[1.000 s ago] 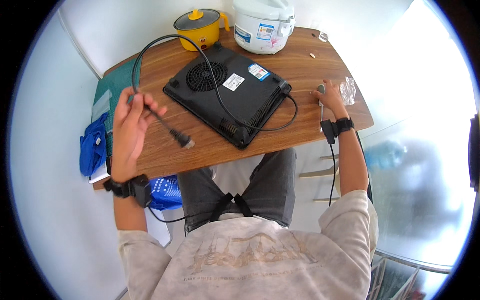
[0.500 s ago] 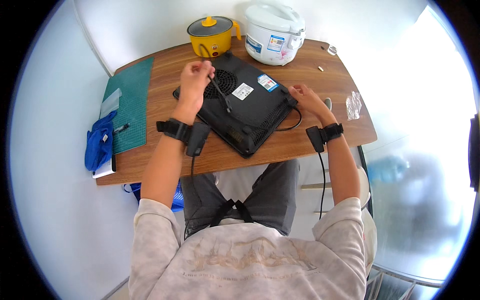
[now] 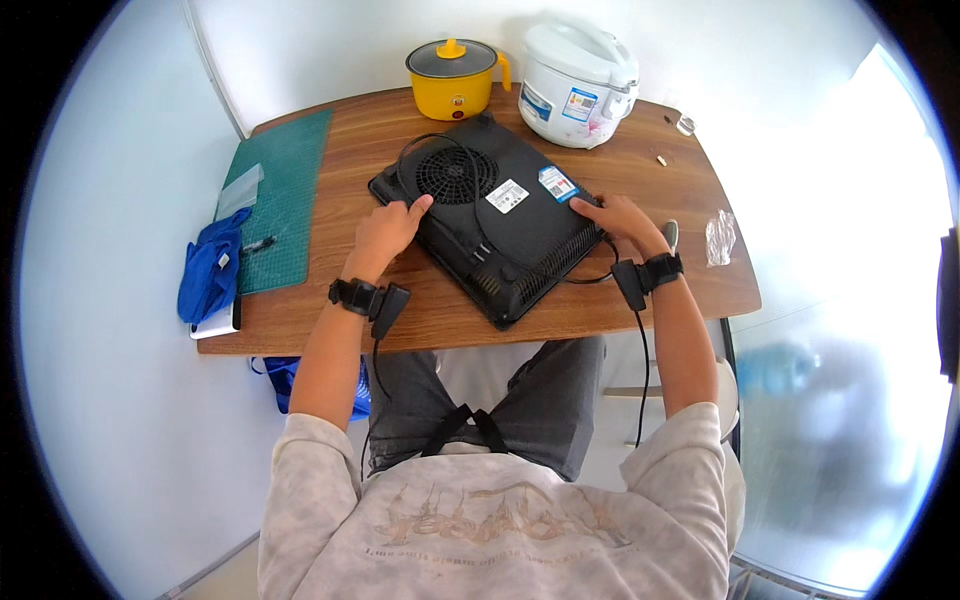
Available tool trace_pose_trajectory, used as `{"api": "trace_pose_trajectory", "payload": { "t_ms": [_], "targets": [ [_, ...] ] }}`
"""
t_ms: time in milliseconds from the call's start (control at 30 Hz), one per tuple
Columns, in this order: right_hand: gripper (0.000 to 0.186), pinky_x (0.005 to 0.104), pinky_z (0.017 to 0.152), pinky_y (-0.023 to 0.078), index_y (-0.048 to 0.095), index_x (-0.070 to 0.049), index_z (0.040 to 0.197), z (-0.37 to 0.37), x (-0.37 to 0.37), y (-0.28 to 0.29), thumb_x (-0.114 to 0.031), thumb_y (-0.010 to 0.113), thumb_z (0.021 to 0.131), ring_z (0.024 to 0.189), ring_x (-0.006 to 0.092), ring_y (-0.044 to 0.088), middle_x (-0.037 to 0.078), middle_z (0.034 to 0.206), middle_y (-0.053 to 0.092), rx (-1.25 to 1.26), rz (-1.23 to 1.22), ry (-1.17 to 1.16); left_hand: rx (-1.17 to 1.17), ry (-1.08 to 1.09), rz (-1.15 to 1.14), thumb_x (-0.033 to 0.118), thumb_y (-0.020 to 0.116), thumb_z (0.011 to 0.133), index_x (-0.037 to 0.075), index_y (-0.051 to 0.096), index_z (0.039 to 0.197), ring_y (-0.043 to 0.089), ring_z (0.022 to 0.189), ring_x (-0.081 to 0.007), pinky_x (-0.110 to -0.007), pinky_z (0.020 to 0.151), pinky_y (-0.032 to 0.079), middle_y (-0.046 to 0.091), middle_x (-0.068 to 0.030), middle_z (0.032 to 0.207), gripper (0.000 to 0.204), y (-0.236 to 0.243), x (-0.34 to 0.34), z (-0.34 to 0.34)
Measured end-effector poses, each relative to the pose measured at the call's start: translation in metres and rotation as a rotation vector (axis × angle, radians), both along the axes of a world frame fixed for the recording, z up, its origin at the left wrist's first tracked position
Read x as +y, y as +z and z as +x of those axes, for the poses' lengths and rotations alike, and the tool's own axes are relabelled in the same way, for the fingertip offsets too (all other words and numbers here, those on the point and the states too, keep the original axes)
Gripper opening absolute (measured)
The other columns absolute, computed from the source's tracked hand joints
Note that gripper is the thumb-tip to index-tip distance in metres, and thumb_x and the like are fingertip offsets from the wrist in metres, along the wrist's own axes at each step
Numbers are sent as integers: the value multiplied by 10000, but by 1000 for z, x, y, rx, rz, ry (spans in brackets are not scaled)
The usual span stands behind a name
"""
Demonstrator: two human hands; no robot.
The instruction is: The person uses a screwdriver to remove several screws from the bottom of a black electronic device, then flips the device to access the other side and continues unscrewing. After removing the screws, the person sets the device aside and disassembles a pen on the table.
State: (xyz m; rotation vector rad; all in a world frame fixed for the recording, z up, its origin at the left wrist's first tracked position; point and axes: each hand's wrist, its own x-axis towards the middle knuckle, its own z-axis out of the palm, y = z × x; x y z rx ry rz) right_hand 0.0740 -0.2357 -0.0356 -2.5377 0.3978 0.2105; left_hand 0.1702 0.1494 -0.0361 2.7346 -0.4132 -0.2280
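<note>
A black induction cooker (image 3: 525, 232) lies upside down on the wooden table, its round fan grille (image 3: 455, 176) and stickers facing up. My left hand (image 3: 386, 236) grips its left edge, thumb on top and the other fingers mostly hidden. At the opposite edge, my right hand (image 3: 622, 219) holds on near the blue-and-white label (image 3: 557, 184), thumb on the underside. The black power cord loops over the grille, and its two-pin plug (image 3: 481, 254) rests on the cooker's base. More cord runs out beneath my right hand.
Behind the cooker stand a yellow electric pot (image 3: 450, 97) and a white rice cooker (image 3: 577, 88). A green cutting mat (image 3: 285, 200) with a blue cloth bag (image 3: 212, 268) lies at the left. Clear crumpled plastic (image 3: 720, 238) sits near the right table edge (image 3: 755, 295).
My left hand has let go of the cord, which now lies on the cooker, and has moved down to the left edge. My right hand still holds the right edge.
</note>
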Motion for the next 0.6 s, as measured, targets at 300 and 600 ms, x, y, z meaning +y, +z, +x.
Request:
{"api": "trace_pose_trajectory", "payload": {
  "t_ms": [300,600],
  "targets": [
    [998,513,850,565,584,145,1202,-47,40,32,-798,532,882,1029,469,692,359,1158,656,112,-139,66,122,129,42,636,375,1019,-86,619,1216,621,1136,-526,-556,995,481,651,-366,1192,787,31,-2,-21],
    [765,461,725,571,588,59,1072,-137,93,67,-694,536,950,836,418,728,261,866,719,45,-98,119,97,154,-89,632,424,1021,-52,613,1161,640,1095,-495,-512,945,494,672,-344,1110,724,51,14,-41]
  ]
}}
